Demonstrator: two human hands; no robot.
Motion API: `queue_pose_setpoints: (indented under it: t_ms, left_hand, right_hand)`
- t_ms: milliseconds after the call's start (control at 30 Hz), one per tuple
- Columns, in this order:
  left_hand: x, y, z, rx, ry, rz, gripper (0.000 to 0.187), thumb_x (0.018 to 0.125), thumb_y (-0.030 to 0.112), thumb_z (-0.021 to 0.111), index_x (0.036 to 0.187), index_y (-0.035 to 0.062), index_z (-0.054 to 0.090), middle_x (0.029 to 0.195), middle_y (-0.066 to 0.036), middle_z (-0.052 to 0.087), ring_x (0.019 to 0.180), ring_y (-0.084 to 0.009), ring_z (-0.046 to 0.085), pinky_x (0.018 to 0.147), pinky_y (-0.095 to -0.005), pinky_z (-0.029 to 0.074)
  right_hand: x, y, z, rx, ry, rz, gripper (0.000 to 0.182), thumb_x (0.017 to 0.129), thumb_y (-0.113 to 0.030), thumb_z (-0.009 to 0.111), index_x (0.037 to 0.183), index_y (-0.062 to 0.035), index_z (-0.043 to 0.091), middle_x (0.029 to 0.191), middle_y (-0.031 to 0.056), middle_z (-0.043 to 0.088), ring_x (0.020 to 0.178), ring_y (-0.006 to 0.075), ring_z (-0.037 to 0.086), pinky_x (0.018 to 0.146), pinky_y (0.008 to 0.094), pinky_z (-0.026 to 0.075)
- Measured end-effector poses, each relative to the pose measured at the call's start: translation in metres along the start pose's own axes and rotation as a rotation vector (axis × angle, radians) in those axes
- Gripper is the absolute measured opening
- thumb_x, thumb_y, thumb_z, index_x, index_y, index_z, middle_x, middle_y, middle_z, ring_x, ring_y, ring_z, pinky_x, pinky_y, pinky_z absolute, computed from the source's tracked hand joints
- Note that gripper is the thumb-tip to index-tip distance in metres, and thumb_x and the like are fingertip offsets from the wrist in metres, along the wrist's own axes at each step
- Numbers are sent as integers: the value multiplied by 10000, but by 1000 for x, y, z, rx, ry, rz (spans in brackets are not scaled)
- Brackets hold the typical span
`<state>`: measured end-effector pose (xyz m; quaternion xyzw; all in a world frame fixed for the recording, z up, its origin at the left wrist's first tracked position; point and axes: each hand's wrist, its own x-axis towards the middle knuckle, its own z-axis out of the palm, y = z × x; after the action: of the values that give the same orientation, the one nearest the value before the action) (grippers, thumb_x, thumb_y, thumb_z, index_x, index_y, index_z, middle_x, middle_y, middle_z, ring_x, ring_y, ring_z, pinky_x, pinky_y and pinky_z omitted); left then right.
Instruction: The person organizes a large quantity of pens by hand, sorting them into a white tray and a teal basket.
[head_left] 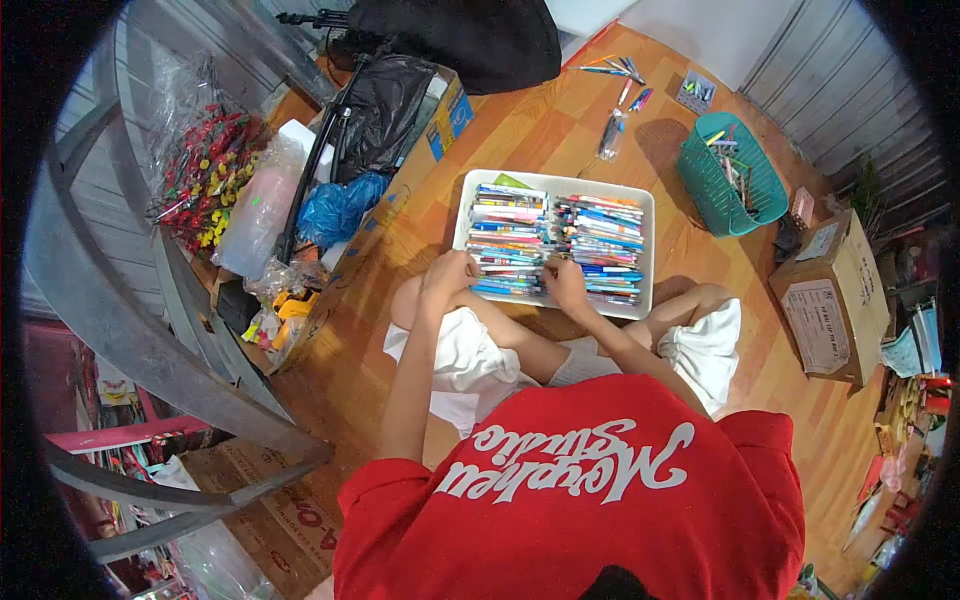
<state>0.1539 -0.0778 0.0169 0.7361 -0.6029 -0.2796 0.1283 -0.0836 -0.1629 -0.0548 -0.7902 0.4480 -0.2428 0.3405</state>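
A white tray [651, 240] lies on the floor before my crossed legs, filled with pens in two side-by-side columns. My left hand [452, 272] is closed at the tray's left rim, fingertips against the outer ends of the left column of pens [505, 255]. Over the gap between the columns, my right hand [567, 284] is curled with its fingertips pinched at the inner pen ends. What either pinch holds is too small to make out. The right column of pens [605, 240] lies beyond my right hand. A green piece [513, 181] shows at the tray's far edge.
Right of the tray stands a teal basket [710, 180] with some pens inside. Loose pens [625, 70] and a small grey basket [696, 92] lie farther back. A cardboard box [830, 300] is at right; a filled carton [400, 190] and curved metal frame [110, 330] are at left.
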Motion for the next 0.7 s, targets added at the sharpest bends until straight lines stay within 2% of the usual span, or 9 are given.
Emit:
queue_pose_setpoints:
  t_ms: [100, 167, 200, 300, 367, 400, 500, 600, 700]
  left_hand:
    - [2, -5, 4, -25, 19, 13, 143, 629, 63, 724, 767, 35, 701, 765, -145, 671, 730, -272, 663, 677, -358, 517]
    - [1, -5, 3, -47, 42, -15, 162, 630, 44, 736, 782, 7, 694, 747, -163, 668, 712, -248, 669, 653, -334, 513]
    - [1, -5, 3, -42, 74, -23, 155, 646, 39, 721, 794, 1, 689, 754, -167, 667, 718, -261, 667, 656, -344, 512]
    - [1, -10, 5, -22, 235, -69, 148, 703, 28, 661, 847, -4, 669, 801, -186, 660, 763, -314, 652, 683, -385, 509]
    - [4, -13, 9, -3, 427, -125, 163, 752, 26, 604, 908, 5, 648, 866, -210, 650, 830, -370, 630, 723, -428, 504]
    - [5, -13, 9, -10, 446, -119, 169, 768, 25, 586, 928, -1, 636, 889, -216, 644, 841, -380, 624, 728, -436, 500]
    - [5, -13, 6, -24, 486, -110, 185, 804, 31, 549, 973, -15, 608, 947, -229, 630, 870, -397, 611, 744, -452, 491]
    - [2, -8, 4, -17, 486, -124, 188, 815, 50, 551, 980, -23, 603, 969, -231, 626, 881, -392, 610, 753, -451, 490]
    - [0, -3, 2, 3, 490, -139, 180, 809, 50, 565, 969, -22, 608, 959, -227, 628, 886, -387, 610, 755, -444, 490]
  right_hand:
    - [2, 6, -3, 52, 2, -66, 122, 761, -61, 622, 834, 26, 664, 702, 158, 667, 616, 250, 654, 597, 344, 506]
    - [6, 13, -3, 274, -65, 18, 123, 751, -60, 640, 832, 27, 669, 700, 161, 663, 610, 247, 653, 601, 337, 509]
    - [7, 11, -7, 386, -100, 60, 124, 745, -60, 648, 831, 27, 671, 698, 162, 661, 607, 245, 653, 603, 333, 511]
    - [3, 11, -24, 414, -63, 85, 124, 757, -46, 661, 845, 40, 677, 698, 123, 678, 605, 140, 639, 587, 278, 504]
    - [2, 7, -32, 501, -114, 224, 135, 793, -64, 658, 882, 37, 676, 718, 94, 679, 593, 113, 614, 554, 253, 491]
    - [2, 9, -33, 544, -139, 292, 140, 811, -72, 657, 900, 35, 675, 728, 80, 680, 588, 99, 602, 537, 241, 485]
    - [5, 9, -26, 563, -133, 282, 141, 809, -79, 670, 896, 32, 677, 742, 80, 685, 590, 102, 611, 532, 235, 484]
    - [7, 9, -10, 629, -94, 292, 85, 761, -53, 674, 791, 24, 697, 672, 112, 675, 606, 123, 635, 581, 270, 509]
    - [8, 11, 8, 505, -40, 256, 104, 729, -74, 703, 792, 9, 702, 687, 123, 677, 607, 134, 638, 589, 278, 510]
